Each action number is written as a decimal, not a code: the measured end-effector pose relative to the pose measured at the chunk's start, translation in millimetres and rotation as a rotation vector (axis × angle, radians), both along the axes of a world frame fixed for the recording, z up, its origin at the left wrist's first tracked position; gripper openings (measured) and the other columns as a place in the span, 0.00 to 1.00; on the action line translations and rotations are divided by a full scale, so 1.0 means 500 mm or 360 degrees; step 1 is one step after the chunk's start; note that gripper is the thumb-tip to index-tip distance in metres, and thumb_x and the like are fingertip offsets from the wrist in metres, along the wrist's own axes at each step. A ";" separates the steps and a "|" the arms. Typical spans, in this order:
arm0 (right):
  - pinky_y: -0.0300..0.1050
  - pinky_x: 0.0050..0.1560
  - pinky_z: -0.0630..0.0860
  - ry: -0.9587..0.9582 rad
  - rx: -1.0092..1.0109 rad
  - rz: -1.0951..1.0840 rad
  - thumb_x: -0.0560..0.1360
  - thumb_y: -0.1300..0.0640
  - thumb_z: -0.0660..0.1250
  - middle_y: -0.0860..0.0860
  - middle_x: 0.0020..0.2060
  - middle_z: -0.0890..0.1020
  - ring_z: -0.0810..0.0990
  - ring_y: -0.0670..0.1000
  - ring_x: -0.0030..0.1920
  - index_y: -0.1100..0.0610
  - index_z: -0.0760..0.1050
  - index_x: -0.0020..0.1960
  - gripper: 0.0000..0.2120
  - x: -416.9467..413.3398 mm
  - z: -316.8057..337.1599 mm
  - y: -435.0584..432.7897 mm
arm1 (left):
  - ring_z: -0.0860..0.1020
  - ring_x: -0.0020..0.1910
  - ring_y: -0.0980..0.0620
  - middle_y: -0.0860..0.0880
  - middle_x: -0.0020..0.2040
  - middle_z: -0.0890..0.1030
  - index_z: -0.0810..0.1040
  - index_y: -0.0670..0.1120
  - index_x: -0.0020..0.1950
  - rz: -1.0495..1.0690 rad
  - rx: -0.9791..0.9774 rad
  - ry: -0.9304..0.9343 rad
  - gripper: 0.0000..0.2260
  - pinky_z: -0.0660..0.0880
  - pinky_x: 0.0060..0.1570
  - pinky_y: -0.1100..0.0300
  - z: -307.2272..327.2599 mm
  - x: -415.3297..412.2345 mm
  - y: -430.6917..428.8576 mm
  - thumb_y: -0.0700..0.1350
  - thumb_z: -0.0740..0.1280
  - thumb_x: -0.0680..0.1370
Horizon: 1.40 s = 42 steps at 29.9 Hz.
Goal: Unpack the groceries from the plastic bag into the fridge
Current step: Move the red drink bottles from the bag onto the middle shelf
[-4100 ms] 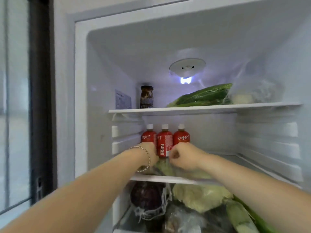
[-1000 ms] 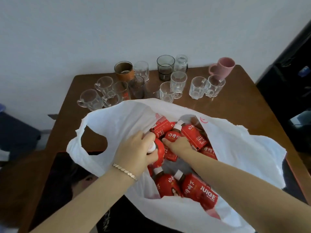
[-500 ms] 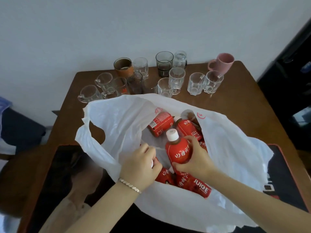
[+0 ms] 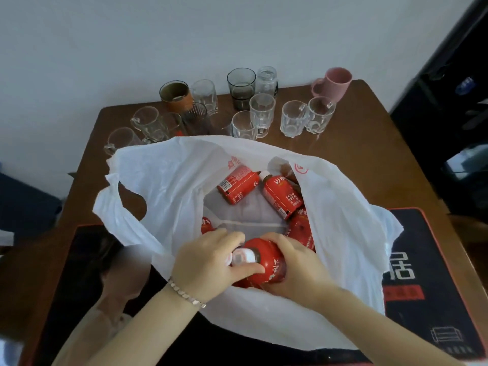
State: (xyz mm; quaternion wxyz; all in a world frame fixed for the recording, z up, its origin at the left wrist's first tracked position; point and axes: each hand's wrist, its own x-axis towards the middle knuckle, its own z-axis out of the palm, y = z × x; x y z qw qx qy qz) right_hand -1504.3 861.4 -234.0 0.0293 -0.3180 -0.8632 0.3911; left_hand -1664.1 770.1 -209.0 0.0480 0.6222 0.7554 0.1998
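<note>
A home: wooden table (image 4: 369, 133) crowded with drinking glasses (image 4: 261, 112).

views: one, head-worn | position: held above the near edge of the table (image 4: 369, 133) | facing: directed forward and steeply down, the far edge and the wall (image 4: 158, 35) caught at the top | range: close, the plastic bag (image 4: 163, 180) centred and filling mid-frame

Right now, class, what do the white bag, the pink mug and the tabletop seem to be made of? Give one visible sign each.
White bag: thin plastic film, matte, crumpled and slightly see-through. Pink mug: probably glazed ceramic, opaque with a soft sheen. Tabletop: looks like wood or wood veneer, brown, smooth satin surface.
</note>
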 end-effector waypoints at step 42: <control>0.40 0.55 0.75 -0.0906 0.0106 -0.0077 0.73 0.42 0.65 0.48 0.58 0.73 0.77 0.50 0.55 0.49 0.69 0.61 0.20 0.039 0.009 0.031 | 0.61 0.19 0.57 0.56 0.21 0.62 0.69 0.51 0.30 0.0595 -0.0067 0.0052 0.20 0.49 0.23 0.77 0.097 0.008 -0.045 0.67 0.60 0.67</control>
